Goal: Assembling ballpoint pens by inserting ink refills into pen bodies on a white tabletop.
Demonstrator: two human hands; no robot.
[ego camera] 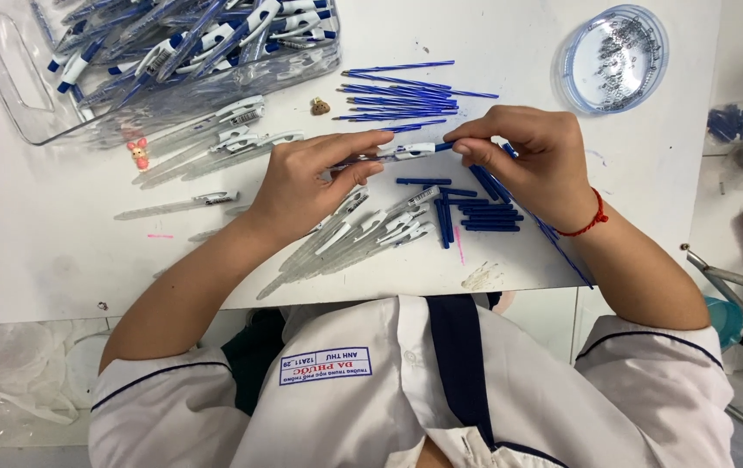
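White table (632,217) strewn with pen parts.
Upper left, a clear bin (33,104) holds finished pens; left hand (311,182) and right hand (532,160) pinch 1 pen (406,151) between them.

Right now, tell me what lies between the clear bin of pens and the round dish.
In the head view, a fan of thin blue refills lies between the clear bin and the round dish.
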